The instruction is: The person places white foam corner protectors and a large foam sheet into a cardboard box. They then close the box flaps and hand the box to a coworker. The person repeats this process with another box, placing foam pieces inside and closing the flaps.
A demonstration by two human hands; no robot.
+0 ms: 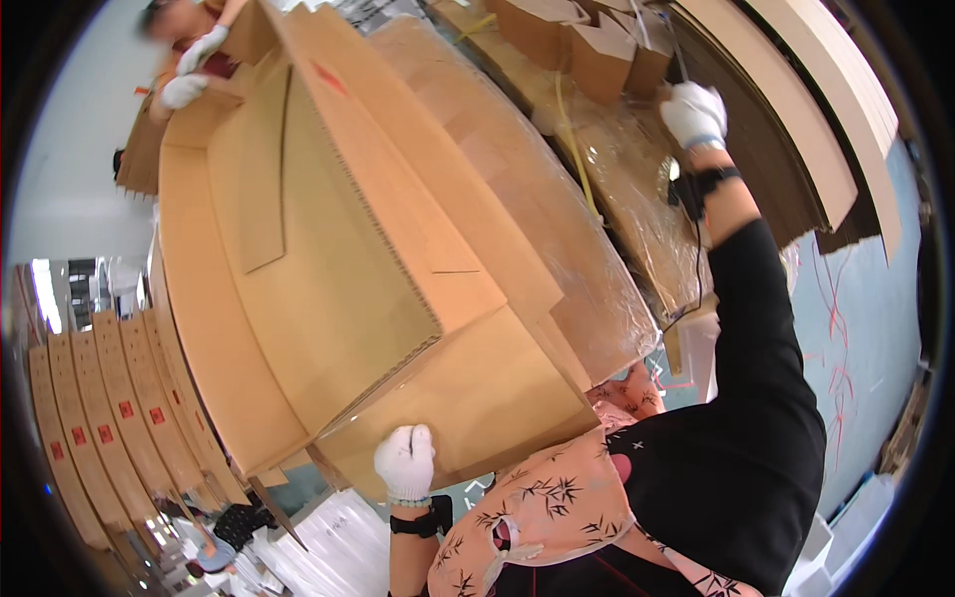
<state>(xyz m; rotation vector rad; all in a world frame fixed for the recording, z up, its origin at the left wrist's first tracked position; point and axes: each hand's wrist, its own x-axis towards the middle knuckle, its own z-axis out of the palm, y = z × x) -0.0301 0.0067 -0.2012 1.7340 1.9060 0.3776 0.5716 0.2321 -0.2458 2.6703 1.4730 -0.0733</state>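
Note:
A large cardboard box lies open before me, its brown inside showing and its flaps raised. My left hand, in a white knit glove, is curled closed against the near end flap; whatever its fingers hold is hidden. Reaching far right, my right hand, gloved too, is closed beside folded cardboard inserts. A thin pale object rises above its fingers, too small to name. Under that arm, a plastic-wrapped cardboard stack has a yellow strap across it.
At the box's far left end, a co-worker's gloved hands touch the cardboard. Flat cardboard sheets are stacked at right. Tall cardboard panels stand at left. White sheets lie low, near my left forearm. Red strands lie on the floor at right.

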